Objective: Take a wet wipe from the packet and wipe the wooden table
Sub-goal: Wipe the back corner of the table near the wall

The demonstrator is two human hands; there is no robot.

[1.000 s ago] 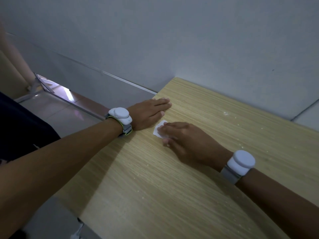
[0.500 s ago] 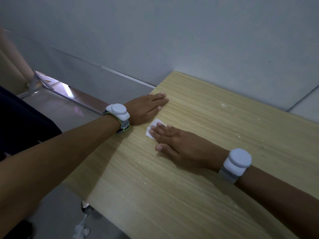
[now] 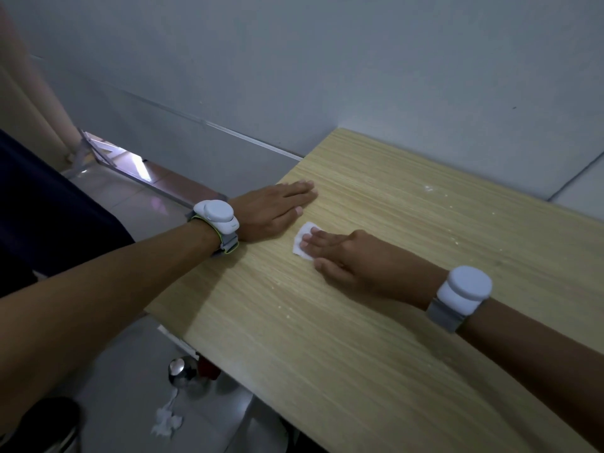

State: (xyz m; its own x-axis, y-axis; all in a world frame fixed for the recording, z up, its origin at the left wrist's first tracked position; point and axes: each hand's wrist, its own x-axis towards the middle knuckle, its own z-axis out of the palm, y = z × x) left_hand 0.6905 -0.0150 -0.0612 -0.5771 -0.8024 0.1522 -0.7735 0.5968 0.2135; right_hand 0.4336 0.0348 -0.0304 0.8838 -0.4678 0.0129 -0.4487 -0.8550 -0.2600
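Observation:
A small folded white wet wipe (image 3: pixel 302 242) lies on the light wooden table (image 3: pixel 376 322) near its left edge. My right hand (image 3: pixel 353 259) presses it flat with straight fingers; most of the wipe is hidden under the fingertips. My left hand (image 3: pixel 277 209) rests flat on the table's left edge, just left of the wipe, fingers straight and together. Both wrists carry white bands. No packet is in view.
A grey wall (image 3: pixel 327 76) runs close behind the table's far edge. White specks (image 3: pixel 428 188) dot the far part of the tabletop. On the floor left of the table are a shiny metal object (image 3: pixel 178 367) and crumpled white scraps (image 3: pixel 166 420).
My right hand has slid the wipe a little to the left and toward me along the table. My left hand stays planted on the table's edge.

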